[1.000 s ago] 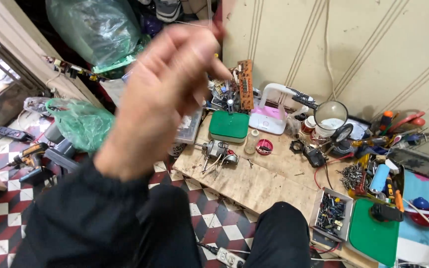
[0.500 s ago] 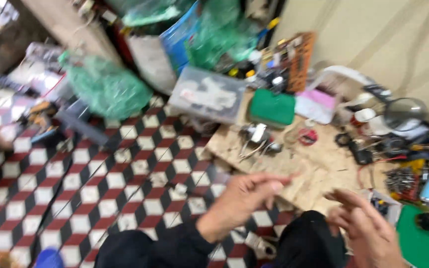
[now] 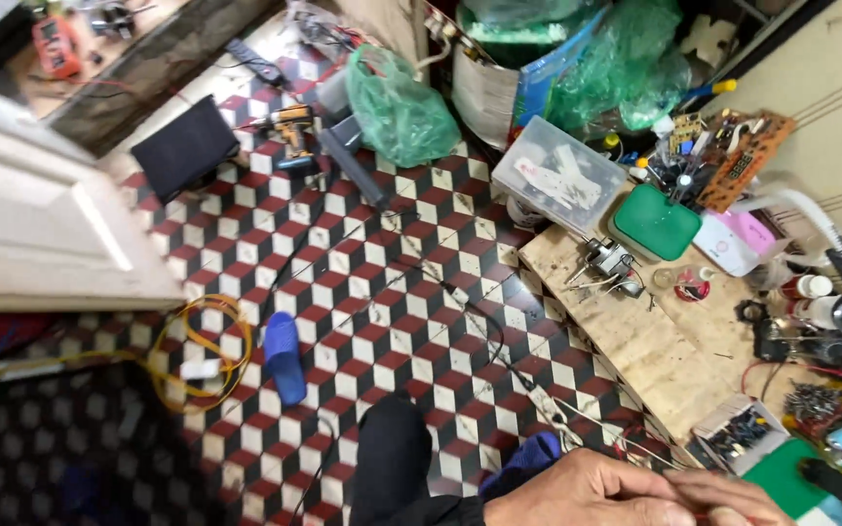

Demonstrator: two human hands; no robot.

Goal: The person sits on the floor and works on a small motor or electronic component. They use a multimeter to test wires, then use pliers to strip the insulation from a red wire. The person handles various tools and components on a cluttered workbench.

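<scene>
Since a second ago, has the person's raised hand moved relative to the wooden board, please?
Yes. The hand has dropped from high in front of the wall to low at the near edge of the view, just short of the wooden board.

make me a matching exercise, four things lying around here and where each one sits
Things:
1. blue slipper
2. green lid
3. yellow cable
4. clear plastic box

Places:
A. on the wooden board
B. coiled on the tiles near the white door
C. on the tiles, just right of the cable coil
D. on the floor beside the green bags

Pairs: 1-C, 2-A, 3-B, 4-D
</scene>
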